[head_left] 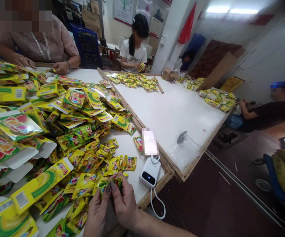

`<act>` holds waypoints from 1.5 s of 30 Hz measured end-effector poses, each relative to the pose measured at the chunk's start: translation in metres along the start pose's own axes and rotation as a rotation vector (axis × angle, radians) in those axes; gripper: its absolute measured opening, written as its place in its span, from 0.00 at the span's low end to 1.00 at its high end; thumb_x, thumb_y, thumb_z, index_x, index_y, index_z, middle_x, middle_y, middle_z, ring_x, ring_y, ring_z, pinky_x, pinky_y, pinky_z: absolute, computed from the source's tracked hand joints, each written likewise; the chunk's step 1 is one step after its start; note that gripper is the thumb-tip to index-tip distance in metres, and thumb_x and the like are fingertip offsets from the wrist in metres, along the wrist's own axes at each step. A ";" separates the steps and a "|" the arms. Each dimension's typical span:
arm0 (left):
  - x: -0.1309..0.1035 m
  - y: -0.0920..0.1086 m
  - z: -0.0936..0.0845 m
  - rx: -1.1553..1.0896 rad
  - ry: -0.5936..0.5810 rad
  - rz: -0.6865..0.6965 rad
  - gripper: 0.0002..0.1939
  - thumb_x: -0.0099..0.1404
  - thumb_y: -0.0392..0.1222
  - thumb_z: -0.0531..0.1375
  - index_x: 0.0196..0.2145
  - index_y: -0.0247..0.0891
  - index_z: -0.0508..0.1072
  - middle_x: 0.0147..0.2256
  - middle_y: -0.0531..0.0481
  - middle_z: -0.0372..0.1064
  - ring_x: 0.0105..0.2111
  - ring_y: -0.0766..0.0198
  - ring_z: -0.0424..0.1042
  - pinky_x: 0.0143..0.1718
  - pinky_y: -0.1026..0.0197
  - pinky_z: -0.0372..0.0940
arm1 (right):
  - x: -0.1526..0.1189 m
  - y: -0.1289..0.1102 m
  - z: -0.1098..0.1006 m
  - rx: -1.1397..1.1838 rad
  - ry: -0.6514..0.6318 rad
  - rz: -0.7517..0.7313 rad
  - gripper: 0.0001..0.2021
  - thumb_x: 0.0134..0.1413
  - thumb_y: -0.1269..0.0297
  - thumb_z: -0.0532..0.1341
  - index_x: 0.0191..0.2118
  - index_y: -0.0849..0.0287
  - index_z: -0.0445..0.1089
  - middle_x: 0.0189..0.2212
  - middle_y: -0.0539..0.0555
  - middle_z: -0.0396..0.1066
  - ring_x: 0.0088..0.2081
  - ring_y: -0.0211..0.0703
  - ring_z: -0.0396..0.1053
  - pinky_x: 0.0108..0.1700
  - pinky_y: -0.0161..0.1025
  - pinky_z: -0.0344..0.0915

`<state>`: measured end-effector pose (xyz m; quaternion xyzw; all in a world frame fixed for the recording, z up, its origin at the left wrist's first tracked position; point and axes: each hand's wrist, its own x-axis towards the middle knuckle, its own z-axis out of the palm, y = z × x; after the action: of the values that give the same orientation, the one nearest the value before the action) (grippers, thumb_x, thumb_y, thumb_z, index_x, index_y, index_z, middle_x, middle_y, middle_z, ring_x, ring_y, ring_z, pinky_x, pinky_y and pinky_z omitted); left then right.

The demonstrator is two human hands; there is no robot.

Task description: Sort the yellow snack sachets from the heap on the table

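Near the table's front edge, my left hand (pixel 98 210) and my right hand (pixel 125 204) are side by side, thumbs together, both closed on a green sachet (pixel 117 183). Fingers cover much of that sachet. Just beyond them lie yellow sachets (pixel 86 181) and a larger green sachet (pixel 79 135). A big heap of yellow and green cardboard boxes (pixel 19 125) fills the left side, some with white flaps open. One long yellow box (pixel 42 184) lies left of my hands.
A white power bank (pixel 150 171) with a looped cable lies right of my hands, by the wooden table edge (pixel 165 158). Several people sit around the joined tables, near more box piles (pixel 134 80). A grey round object (pixel 181 136) rests on the far table.
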<state>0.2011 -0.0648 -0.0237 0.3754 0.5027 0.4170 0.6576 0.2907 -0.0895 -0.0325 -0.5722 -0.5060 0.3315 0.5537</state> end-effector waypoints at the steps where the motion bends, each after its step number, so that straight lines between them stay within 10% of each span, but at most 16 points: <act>1: 0.000 0.000 0.000 0.001 0.007 0.007 0.28 0.44 0.62 0.66 0.37 0.38 0.75 0.35 0.46 0.77 0.44 0.50 0.72 0.46 0.56 0.68 | 0.000 0.000 0.000 -0.009 0.005 0.005 0.13 0.63 0.59 0.50 0.44 0.61 0.65 0.32 0.55 0.70 0.34 0.40 0.68 0.38 0.36 0.65; 26: -0.003 -0.009 -0.004 0.152 0.098 0.112 0.26 0.45 0.65 0.63 0.31 0.38 0.75 0.32 0.45 0.76 0.37 0.51 0.74 0.41 0.57 0.69 | -0.002 -0.012 -0.003 0.092 -0.046 -0.045 0.10 0.64 0.61 0.49 0.45 0.58 0.62 0.34 0.54 0.68 0.36 0.39 0.68 0.43 0.38 0.66; 33: -0.038 -0.003 0.013 0.124 0.209 0.459 0.12 0.58 0.53 0.60 0.34 0.45 0.76 0.35 0.48 0.76 0.38 0.55 0.74 0.48 0.55 0.65 | 0.003 -0.014 -0.072 -0.054 0.111 -0.102 0.20 0.58 0.62 0.58 0.55 0.55 0.54 0.38 0.54 0.68 0.29 0.36 0.66 0.30 0.34 0.66; 35: -0.043 0.003 0.029 0.101 0.023 0.528 0.11 0.60 0.50 0.58 0.34 0.44 0.76 0.33 0.46 0.77 0.37 0.54 0.74 0.44 0.53 0.67 | 0.024 -0.009 -0.112 -0.147 0.327 -0.132 0.16 0.58 0.62 0.58 0.51 0.57 0.59 0.36 0.54 0.68 0.31 0.37 0.66 0.33 0.36 0.66; 38: -0.044 -0.005 0.067 0.307 -0.613 0.689 0.13 0.64 0.46 0.55 0.41 0.42 0.75 0.34 0.44 0.77 0.35 0.56 0.75 0.39 0.57 0.67 | 0.070 0.001 -0.169 -0.271 0.520 -0.065 0.12 0.59 0.58 0.56 0.44 0.59 0.64 0.34 0.55 0.69 0.32 0.39 0.67 0.32 0.37 0.65; 41: -0.048 -0.043 0.115 0.709 -1.197 0.985 0.11 0.63 0.44 0.56 0.41 0.42 0.73 0.28 0.49 0.77 0.27 0.62 0.75 0.30 0.63 0.65 | 0.124 0.013 -0.205 -0.361 0.488 -0.008 0.14 0.56 0.55 0.57 0.41 0.60 0.65 0.35 0.56 0.70 0.36 0.43 0.68 0.35 0.41 0.66; 44: -0.070 -0.084 0.149 1.109 -1.540 1.016 0.08 0.62 0.37 0.57 0.26 0.41 0.74 0.15 0.53 0.69 0.16 0.64 0.68 0.21 0.63 0.60 | 0.176 0.031 -0.218 -0.350 0.373 0.022 0.15 0.48 0.53 0.62 0.36 0.60 0.68 0.34 0.55 0.71 0.38 0.45 0.69 0.41 0.45 0.66; 45: -0.080 -0.093 0.154 1.109 -1.498 1.005 0.09 0.62 0.37 0.56 0.25 0.40 0.73 0.17 0.52 0.70 0.18 0.65 0.69 0.22 0.63 0.61 | 0.191 0.037 -0.219 -0.338 0.330 0.029 0.15 0.47 0.53 0.63 0.35 0.60 0.68 0.34 0.55 0.72 0.38 0.44 0.69 0.42 0.45 0.66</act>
<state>0.3549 -0.1850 -0.0477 0.9494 -0.1239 0.0153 0.2883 0.5554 0.0310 0.0028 -0.7105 -0.4488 0.1521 0.5202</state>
